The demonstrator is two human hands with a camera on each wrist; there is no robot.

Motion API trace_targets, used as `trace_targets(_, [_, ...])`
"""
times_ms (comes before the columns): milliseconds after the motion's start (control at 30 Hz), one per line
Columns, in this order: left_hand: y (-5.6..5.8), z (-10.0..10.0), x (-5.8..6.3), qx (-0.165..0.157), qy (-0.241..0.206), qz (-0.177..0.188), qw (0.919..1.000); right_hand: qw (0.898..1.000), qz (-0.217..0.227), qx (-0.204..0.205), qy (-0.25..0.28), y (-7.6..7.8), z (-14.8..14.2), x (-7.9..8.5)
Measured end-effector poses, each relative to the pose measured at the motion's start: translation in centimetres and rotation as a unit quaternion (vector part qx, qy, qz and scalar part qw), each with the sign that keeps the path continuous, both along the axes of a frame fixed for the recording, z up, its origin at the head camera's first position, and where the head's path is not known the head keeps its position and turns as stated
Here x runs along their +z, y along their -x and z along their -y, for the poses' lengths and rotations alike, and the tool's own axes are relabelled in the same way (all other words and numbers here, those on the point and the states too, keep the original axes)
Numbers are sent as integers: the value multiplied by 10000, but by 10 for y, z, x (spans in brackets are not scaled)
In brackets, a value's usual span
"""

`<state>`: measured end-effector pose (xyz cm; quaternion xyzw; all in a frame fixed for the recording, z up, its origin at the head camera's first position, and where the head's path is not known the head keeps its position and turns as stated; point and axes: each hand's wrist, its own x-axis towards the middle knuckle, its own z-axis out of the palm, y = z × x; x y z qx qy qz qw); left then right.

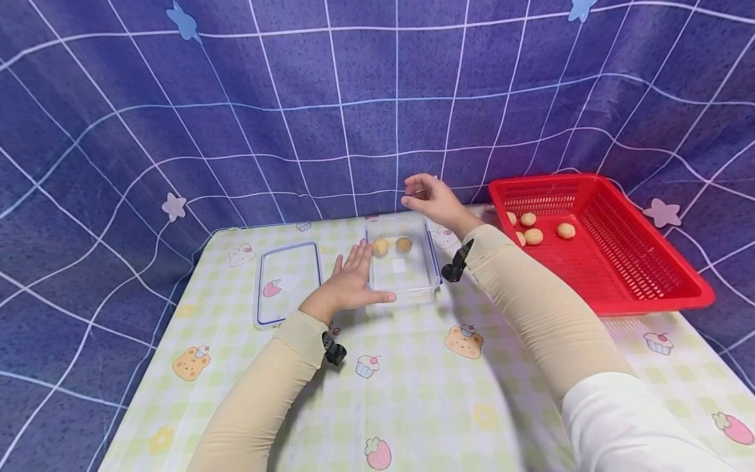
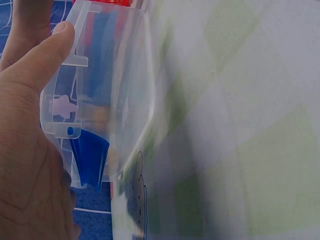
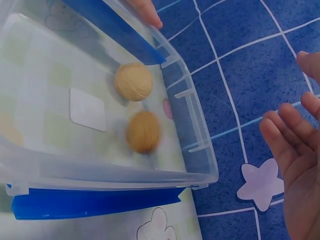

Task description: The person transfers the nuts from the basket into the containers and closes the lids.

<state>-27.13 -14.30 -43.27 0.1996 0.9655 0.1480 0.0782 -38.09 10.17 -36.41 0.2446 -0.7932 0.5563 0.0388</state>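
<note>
The left hand (image 1: 350,278) is lying spread along the left wall of the clear container (image 1: 415,275), thumb reaching over its near rim, bracing rather than gripping. The right hand (image 1: 439,203) is hovering above the container's far right corner, fingers loosely bent, holding nothing. 2 walnuts (image 1: 404,244) are sitting inside the container, toward its far end; at least 5 more are lying in the red basket (image 1: 619,269) to its right.

The container is looking light, so uneven pressure from the left hand could be sliding or tilting it. The walnuts, being round on a smooth floor, could be rolling; 1 is showing blurred in the right wrist view. A blue clasp (image 3: 95,202) is hanging outside the container's right wall, where the black strap (image 1: 457,262) on the right wrist could be catching it.

Beneath the container, a checked cloth (image 1: 425,393) with cartoon prints is covering the table; the lid (image 1: 289,283) is resting flat to the container's left. Beyond the container, a blue gridded curtain (image 1: 377,85) with pale stars is hanging.
</note>
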Motion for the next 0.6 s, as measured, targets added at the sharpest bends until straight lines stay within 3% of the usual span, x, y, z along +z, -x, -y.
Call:
trace_targets(267, [-1, -1, 1, 2, -15, 1, 10000, 9999, -65, -143, 27, 4, -5, 4])
trace_targets(600, [-2, -1, 1, 12, -11, 52, 10000, 9985, -235, -319, 377, 1, -36, 27])
